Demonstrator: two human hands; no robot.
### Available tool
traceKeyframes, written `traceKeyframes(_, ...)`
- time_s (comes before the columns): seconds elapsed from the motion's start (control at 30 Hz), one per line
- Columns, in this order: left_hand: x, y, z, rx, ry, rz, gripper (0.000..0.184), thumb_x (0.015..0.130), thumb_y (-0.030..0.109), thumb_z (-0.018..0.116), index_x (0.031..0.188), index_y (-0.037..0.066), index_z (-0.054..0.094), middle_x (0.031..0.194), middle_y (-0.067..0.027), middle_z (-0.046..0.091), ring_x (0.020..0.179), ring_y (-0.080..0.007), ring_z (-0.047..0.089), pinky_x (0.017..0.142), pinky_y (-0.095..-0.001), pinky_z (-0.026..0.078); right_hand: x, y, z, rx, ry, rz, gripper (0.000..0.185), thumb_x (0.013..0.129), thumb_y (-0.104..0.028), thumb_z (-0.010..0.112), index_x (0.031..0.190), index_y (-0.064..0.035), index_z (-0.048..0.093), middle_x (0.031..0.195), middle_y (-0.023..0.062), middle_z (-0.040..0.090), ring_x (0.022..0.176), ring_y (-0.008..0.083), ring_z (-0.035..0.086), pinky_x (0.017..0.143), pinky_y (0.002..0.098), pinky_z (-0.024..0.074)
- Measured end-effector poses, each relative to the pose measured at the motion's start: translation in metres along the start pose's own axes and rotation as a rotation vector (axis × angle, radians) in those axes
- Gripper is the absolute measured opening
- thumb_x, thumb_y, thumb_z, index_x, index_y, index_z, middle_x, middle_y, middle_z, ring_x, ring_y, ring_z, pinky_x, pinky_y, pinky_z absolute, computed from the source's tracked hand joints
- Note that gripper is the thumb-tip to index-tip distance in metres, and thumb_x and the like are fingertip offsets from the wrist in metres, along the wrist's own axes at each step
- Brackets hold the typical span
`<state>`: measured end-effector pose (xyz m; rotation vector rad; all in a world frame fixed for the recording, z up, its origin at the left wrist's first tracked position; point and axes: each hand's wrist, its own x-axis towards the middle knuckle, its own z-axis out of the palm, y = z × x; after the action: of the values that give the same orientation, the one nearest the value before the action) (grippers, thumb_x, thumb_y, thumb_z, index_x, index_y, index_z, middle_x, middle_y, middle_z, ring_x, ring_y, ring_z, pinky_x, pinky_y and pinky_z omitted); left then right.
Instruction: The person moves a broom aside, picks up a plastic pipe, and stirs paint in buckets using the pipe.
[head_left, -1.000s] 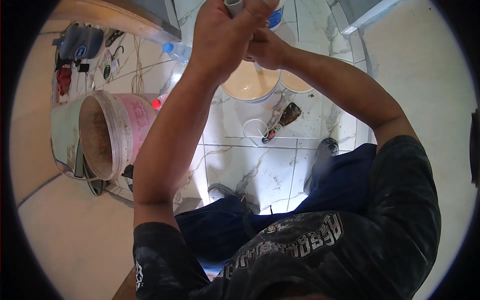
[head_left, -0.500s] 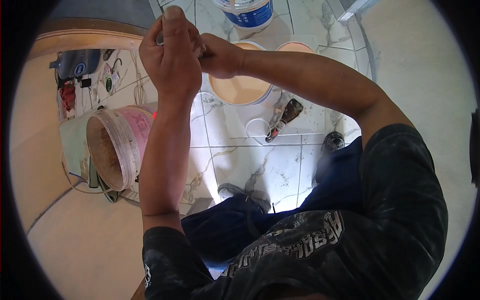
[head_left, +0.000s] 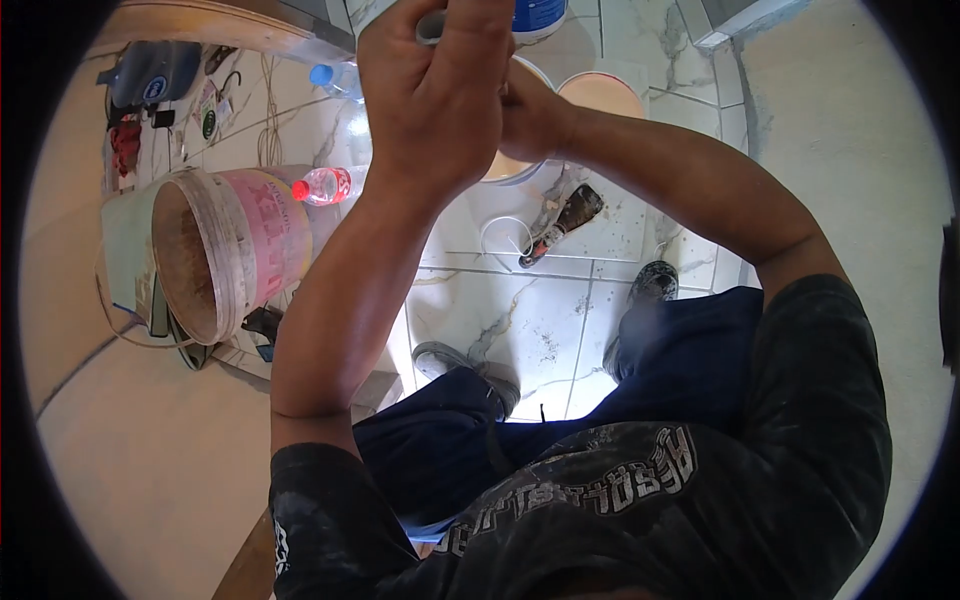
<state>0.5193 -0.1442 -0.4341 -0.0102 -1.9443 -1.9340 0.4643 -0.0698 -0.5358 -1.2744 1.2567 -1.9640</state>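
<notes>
My left hand (head_left: pixel 435 110) is raised at the top of the view, closed in a fist. The round grey end of a pole (head_left: pixel 431 27) shows inside its curled fingers. Close against it on the right is my right hand (head_left: pixel 537 118), bent inward, its fingers mostly hidden behind the left; what it grips is out of sight. Below the hands stands a tub of peach-coloured paint (head_left: pixel 518 172), largely covered by them. A second tub of peach paint (head_left: pixel 603 93) sits just to its right. Nearby on the floor lies a paint-crusted flat tool with a red-and-black handle (head_left: pixel 562 226).
A pink-labelled bucket (head_left: pixel 262 235) lies tipped on the left, beside a red-capped bottle (head_left: pixel 322 187). A blue-capped bottle (head_left: pixel 335 80) is farther back. A blue-labelled bucket (head_left: pixel 540 15) stands at the top. Walls border both sides of the tiled floor.
Both hands have shifted right and upward in view, staying together. The camera view has moved slightly, and the two bottles now show left of my left arm.
</notes>
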Motion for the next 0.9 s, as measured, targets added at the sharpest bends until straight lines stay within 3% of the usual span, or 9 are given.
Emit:
traceKeyframes(0.1, 0.023, -0.007, 0.006, -0.032, 0.032, -0.082, 0.038, 0.097, 0.03, 0.047, 0.065, 0.009, 0.047, 0.052, 0.0034, 0.04, 0.046, -0.0036, 0.034, 0.042, -0.0204, 0.028, 0.006, -0.006, -0.013, -0.021, 0.065, 0.04, 0.014, 0.086, -0.012, 0.06, 0.096, -0.0025, 0.061, 0.086, 0.0039, 0.064, 0.081, 0.0117, 0.059, 0.072, 0.0277, 0.0461)
traceKeyframes(0.23, 0.049, -0.013, 0.001, -0.061, 0.009, -0.035, 0.038, 0.096, 0.03, 0.047, 0.065, 0.009, 0.047, 0.052, 0.0038, 0.04, 0.045, -0.0038, 0.034, 0.041, -0.0206, 0.027, 0.024, 0.009, -0.02, -0.073, 0.128, -0.023, 0.013, 0.086, -0.012, 0.059, 0.094, -0.0023, 0.062, 0.085, 0.0042, 0.064, 0.08, 0.0115, 0.058, 0.072, 0.0274, 0.0454)
traceKeyframes(0.3, 0.056, -0.01, -0.005, -0.01, 0.034, -0.121, 0.038, 0.097, 0.03, 0.047, 0.065, 0.009, 0.047, 0.052, 0.0039, 0.04, 0.044, -0.004, 0.033, 0.041, -0.0214, 0.027, 0.033, 0.015, -0.021, -0.107, 0.172, 0.073, 0.014, 0.086, -0.014, 0.058, 0.094, -0.0015, 0.062, 0.084, 0.0049, 0.065, 0.08, 0.0117, 0.059, 0.071, 0.0278, 0.045)
traceKeyframes(0.53, 0.059, -0.013, -0.037, -0.031, 0.104, -0.148, 0.04, 0.096, 0.034, 0.048, 0.064, 0.009, 0.048, 0.052, 0.0031, 0.041, 0.044, -0.0053, 0.036, 0.041, -0.022, 0.029, 0.056, 0.024, -0.007, -0.098, 0.086, 0.194, 0.015, 0.085, -0.013, 0.058, 0.093, -0.001, 0.061, 0.084, 0.0051, 0.065, 0.079, 0.0117, 0.058, 0.07, 0.0277, 0.0445)
traceKeyframes(0.63, 0.058, -0.011, -0.046, 0.049, 0.106, -0.08, 0.041, 0.095, 0.034, 0.049, 0.065, 0.007, 0.049, 0.053, 0.0028, 0.042, 0.045, -0.0059, 0.036, 0.042, -0.0226, 0.029, 0.067, 0.034, -0.002, 0.082, 0.08, 0.135, 0.014, 0.084, -0.012, 0.058, 0.094, -0.0017, 0.06, 0.083, 0.0044, 0.064, 0.076, 0.0109, 0.057, 0.067, 0.0271, 0.0441)
traceKeyframes(0.7, 0.059, -0.01, -0.049, 0.144, 0.131, 0.027, 0.041, 0.095, 0.034, 0.049, 0.065, 0.006, 0.05, 0.055, 0.0032, 0.042, 0.048, -0.0054, 0.036, 0.043, -0.0228, 0.029, 0.074, 0.043, 0.001, -0.011, 0.075, 0.052, 0.012, 0.083, -0.011, 0.058, 0.091, -0.0024, 0.059, 0.08, 0.0025, 0.061, 0.074, 0.0098, 0.055, 0.064, 0.027, 0.0436)
traceKeyframes(0.9, 0.039, -0.003, -0.054, 0.185, 0.105, -0.018, 0.041, 0.094, 0.031, 0.05, 0.063, 0.006, 0.05, 0.056, 0.0048, 0.041, 0.052, -0.0044, 0.035, 0.045, -0.023, 0.029, 0.059, 0.036, 0.022, -0.176, 0.105, -0.061, 0.008, 0.082, -0.01, 0.056, 0.086, -0.0032, 0.056, 0.076, 0.001, 0.057, 0.072, 0.0092, 0.052, 0.063, 0.0273, 0.0429)
